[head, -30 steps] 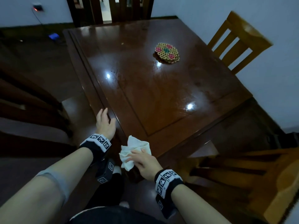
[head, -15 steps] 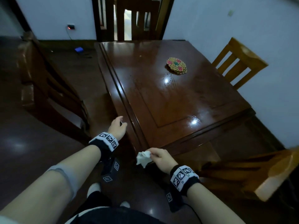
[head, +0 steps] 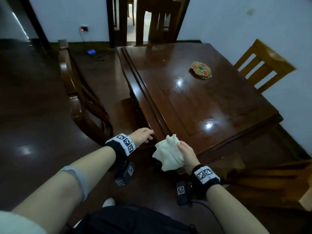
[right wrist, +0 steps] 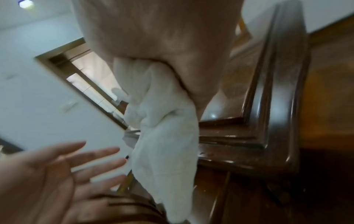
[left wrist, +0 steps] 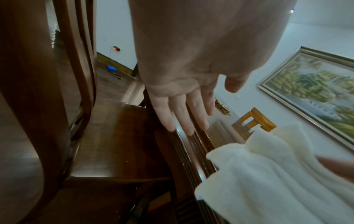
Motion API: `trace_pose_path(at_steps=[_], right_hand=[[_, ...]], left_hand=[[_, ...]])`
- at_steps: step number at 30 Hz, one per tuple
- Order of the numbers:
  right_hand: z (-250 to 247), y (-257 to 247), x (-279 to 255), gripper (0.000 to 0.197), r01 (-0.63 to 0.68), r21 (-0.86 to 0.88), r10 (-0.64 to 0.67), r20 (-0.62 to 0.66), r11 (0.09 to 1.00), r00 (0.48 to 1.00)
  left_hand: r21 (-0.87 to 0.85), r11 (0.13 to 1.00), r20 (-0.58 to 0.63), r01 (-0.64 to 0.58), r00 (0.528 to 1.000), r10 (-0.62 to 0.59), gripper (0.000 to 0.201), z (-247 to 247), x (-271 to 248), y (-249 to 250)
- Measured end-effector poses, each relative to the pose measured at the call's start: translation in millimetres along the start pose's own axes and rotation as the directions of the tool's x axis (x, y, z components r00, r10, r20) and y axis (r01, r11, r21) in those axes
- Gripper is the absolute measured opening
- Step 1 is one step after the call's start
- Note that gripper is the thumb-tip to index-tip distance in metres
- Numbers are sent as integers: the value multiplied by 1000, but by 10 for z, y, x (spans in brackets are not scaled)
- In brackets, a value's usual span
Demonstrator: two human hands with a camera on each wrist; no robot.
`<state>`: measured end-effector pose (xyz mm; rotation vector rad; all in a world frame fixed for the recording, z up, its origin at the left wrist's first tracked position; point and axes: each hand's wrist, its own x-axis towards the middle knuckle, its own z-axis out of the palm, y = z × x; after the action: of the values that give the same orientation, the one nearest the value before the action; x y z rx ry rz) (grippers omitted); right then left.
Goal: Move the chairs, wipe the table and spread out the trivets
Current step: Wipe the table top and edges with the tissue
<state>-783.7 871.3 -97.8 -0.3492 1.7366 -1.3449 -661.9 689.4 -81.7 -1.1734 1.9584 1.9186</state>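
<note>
left hand (head: 142, 135) fingers (left wrist: 180, 115) straight, right hand (head: 186, 153) gripping

Overhead view; close wrist views, perhaps overlapping.

A trivet (head: 201, 70) lay on the far right part of the tabletop (head: 194, 105). One chair (head: 81, 92) stood left of the tabletop, one (head: 158, 21) behind its far end, one (head: 263, 65) to its right. Both hands hovered at the near left corner, the left hand (head: 141, 136) left of the cloth (head: 168, 153), which hung from the right hand (head: 186, 153).
</note>
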Motion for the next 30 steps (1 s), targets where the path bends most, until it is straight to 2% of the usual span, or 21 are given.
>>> trace_pose_path(at_steps=[4,7,11,15,17,21,22,25,30], right_hand=[[176,-40,119,50,-101,294,82,74,951,994],[233,-86,165,75,-104,305,74,106,947,992],[269,-151,208,49,-133,334,108,93,933,990],[197,-240,383,35,-138,341,135,32,930,990],[106,-287,518,35,-146,326,147,21,934,989],[-135,-425,816,59,-157,300,151,42,941,988],[-202,-483,878,60,-163,272,160,33,948,987],[-400,-618,1035,42,-171,161,174,-5,972,985],[-636,-705,1295,36,-154,22,155,-65,988,986]], left_hand=[[-13,999,112,32,993,-31,43,-152,62,16],[-69,998,168,5,986,7,46,-211,150,10],[15,996,250,-86,965,79,61,-218,281,46],[86,982,325,-170,936,134,37,-182,510,170],[118,977,325,-177,937,130,24,-171,676,260],[186,965,300,-185,946,124,26,-134,975,520],[201,961,286,-191,950,129,25,-124,1043,593],[242,954,236,-174,965,116,19,-114,1227,815],[322,924,195,-205,970,147,22,-32,1499,1045]])
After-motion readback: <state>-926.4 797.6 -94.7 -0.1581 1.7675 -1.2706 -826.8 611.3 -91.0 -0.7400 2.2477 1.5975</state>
